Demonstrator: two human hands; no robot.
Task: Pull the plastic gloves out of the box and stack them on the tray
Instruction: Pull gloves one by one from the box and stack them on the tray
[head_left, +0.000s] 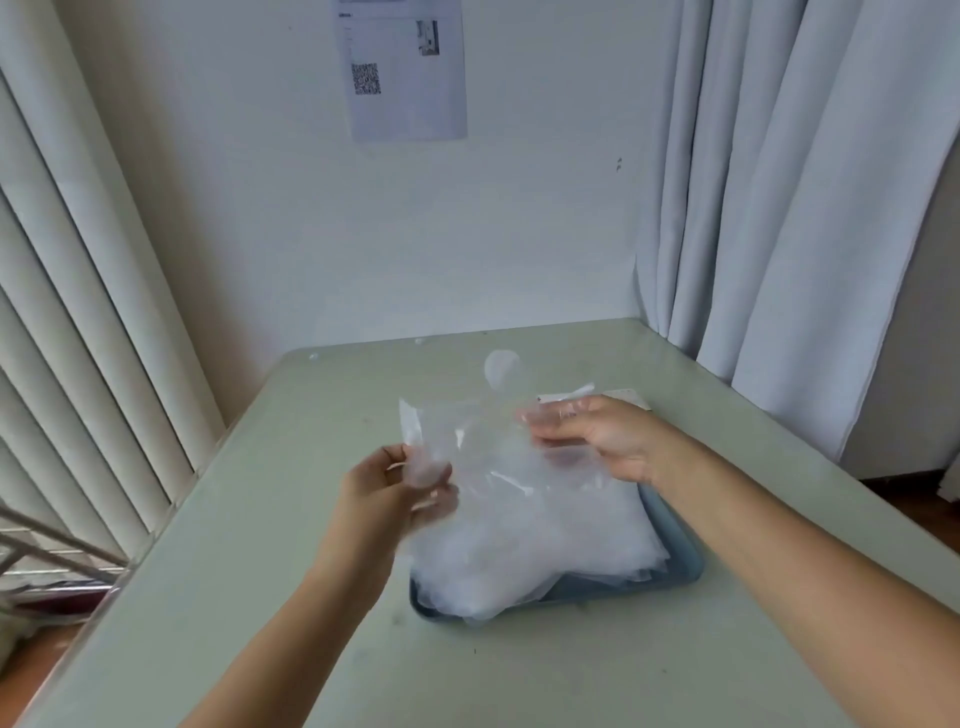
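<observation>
While both hands pinch it, the filmy glove seems crinkled.

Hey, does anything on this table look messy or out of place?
Yes. The heap of gloves is loose and crumpled, and it hangs over the near left rim of the tray instead of lying in a neat stack. Nothing else stands out.

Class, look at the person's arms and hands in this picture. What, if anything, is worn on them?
Nothing that shows. The left hand and right hand are bare, with no rings to be seen and no watch or bracelet at either wrist. The left forearm and right forearm are uncovered down to the picture's edge; no sleeve comes into view.
</observation>
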